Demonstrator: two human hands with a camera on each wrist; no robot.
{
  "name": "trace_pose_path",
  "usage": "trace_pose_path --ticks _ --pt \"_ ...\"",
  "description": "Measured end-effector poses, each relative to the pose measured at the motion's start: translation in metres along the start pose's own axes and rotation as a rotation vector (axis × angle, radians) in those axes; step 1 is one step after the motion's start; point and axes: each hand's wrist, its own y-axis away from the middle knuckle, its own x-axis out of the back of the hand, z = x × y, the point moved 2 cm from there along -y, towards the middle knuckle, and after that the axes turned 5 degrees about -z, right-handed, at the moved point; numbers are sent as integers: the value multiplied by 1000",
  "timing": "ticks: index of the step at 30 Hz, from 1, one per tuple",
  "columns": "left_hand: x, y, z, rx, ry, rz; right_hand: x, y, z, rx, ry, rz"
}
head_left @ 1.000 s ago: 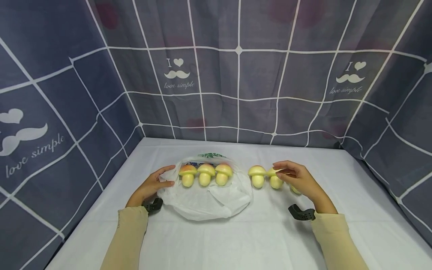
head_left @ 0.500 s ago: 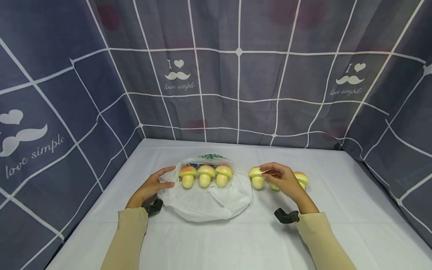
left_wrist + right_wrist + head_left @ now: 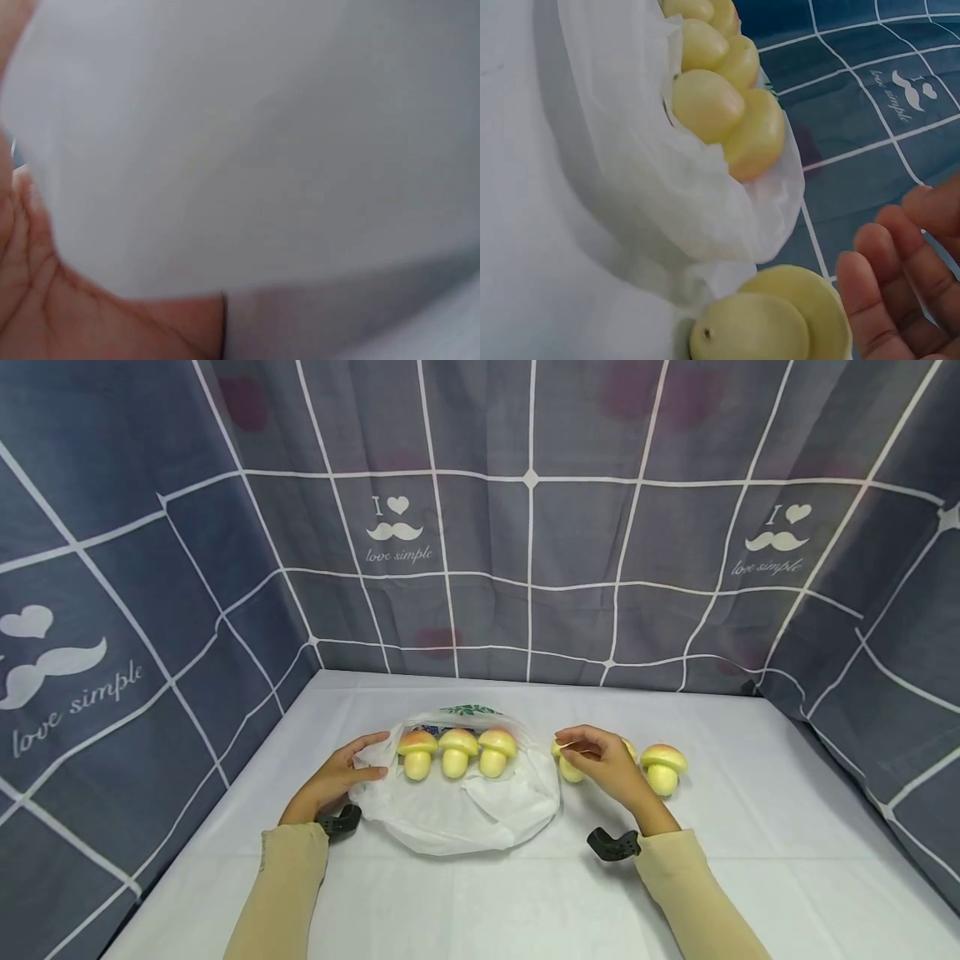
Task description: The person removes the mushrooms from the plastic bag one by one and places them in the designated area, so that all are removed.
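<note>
A white plastic bag (image 3: 457, 818) lies flat with its mouth spread, three yellow toy mushrooms (image 3: 455, 753) with reddish caps in a row at its opening. My left hand (image 3: 333, 777) rests at the bag's left edge, thumb and fingers apart against the plastic, which fills most of the left wrist view. To the bag's right, my right hand (image 3: 609, 768) reaches over a toy mushroom (image 3: 572, 770), hiding part of it. The right wrist view shows bent fingers (image 3: 864, 281) beside this mushroom (image 3: 754, 330), with a gap between them.
A second loose mushroom (image 3: 629, 747) is mostly hidden behind the right hand. Another (image 3: 663, 768) stands farther right. Everything lies on a white-covered table (image 3: 465, 902), with dark checked cloth (image 3: 487, 527) hanging behind and at both sides.
My right hand has moved left along the row of loose mushrooms, from the right pair to the one nearest the bag, uncovering the rightmost one. The left hand and bag have stayed put.
</note>
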Motion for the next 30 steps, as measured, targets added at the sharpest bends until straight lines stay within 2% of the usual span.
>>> trace_pose_path --ticks 5,14,25,30 --pt "0 0 0 0 2 -1 -10 -6 2 1 -10 45" --pt "-1 0 0 9 26 -5 -27 -14 1 6 -61 15" --pt "1 1 -1 -25 -3 2 -44 -25 -1 5 -89 2" --pt "2 1 -1 -38 -18 8 -52 -32 -4 -31 -106 -5"
